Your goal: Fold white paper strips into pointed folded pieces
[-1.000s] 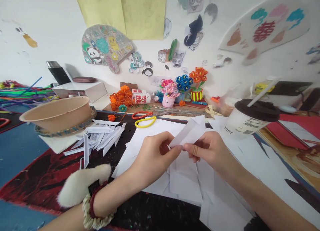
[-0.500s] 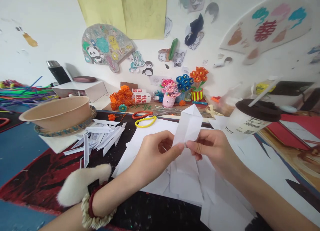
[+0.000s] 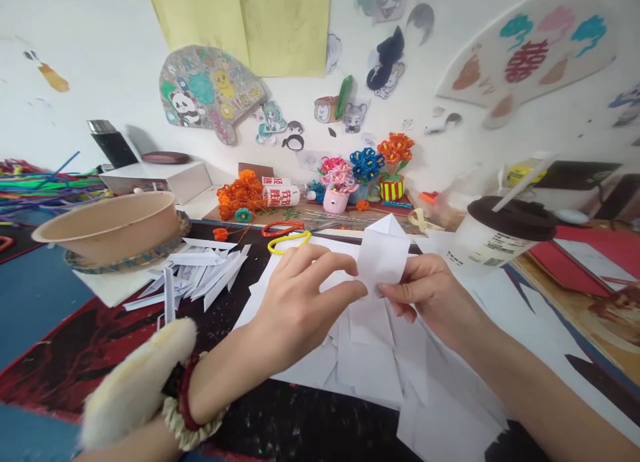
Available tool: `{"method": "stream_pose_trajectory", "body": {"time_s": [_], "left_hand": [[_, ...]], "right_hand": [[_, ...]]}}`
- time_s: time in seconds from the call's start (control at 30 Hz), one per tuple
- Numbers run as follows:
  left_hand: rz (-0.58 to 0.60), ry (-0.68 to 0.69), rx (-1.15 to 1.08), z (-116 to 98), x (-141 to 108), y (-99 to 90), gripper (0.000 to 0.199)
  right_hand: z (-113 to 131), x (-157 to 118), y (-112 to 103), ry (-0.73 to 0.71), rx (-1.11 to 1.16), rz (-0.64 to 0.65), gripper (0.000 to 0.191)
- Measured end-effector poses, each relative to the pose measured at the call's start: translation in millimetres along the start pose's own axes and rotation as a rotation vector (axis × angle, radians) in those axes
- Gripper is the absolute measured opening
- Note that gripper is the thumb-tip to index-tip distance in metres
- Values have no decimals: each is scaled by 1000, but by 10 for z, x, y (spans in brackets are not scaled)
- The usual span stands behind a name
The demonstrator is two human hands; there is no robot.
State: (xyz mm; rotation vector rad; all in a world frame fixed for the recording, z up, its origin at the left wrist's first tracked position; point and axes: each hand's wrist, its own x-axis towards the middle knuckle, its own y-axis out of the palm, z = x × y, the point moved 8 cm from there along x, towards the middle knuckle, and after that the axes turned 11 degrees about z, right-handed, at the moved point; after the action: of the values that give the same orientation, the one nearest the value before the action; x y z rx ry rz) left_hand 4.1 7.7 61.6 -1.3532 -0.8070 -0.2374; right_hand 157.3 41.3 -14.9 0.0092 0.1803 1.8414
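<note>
A folded white paper (image 3: 384, 252) with a pointed top stands upright in my right hand (image 3: 430, 289), pinched at its lower edge between thumb and fingers. My left hand (image 3: 313, 295) is just left of that paper, its thumb and fingers apart with nothing between them. Below both hands, white paper sheets (image 3: 367, 365) lie spread and overlapping on the dark mat. A pile of folded white paper strips (image 3: 205, 272) is to the left. Scrunchies and a fluffy white band (image 3: 140, 382) are around my left wrist.
A beige basin (image 3: 110, 225) stands at the left. Yellow-handled scissors (image 3: 289, 242) and red-handled ones (image 3: 283, 229) lie beyond my left hand. A lidded cup with a straw (image 3: 505, 239) is at the right. Flower pots (image 3: 337, 199) line the wall.
My left hand has let go of the paper, opened and moved slightly left. The paper has turned, showing a wider face, and stays in my right hand.
</note>
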Motion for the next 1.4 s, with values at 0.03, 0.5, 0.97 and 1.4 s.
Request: {"method": "stream_pose_trajectory", "body": {"time_s": [0.03, 0.5, 0.97, 1.4], "left_hand": [[9, 22, 5, 3, 0, -4, 25], [131, -49, -104, 155, 50, -22, 11], [113, -739, -727, 558, -146, 313, 28], [157, -850, -1116, 465, -181, 497, 29]], "right_hand": [[-3, 1, -5, 2, -4, 0, 14], [139, -1, 162, -98, -239, 87, 27], [158, -14, 212, -145, -213, 95, 16], [145, -22, 260, -121, -254, 119, 20]]}}
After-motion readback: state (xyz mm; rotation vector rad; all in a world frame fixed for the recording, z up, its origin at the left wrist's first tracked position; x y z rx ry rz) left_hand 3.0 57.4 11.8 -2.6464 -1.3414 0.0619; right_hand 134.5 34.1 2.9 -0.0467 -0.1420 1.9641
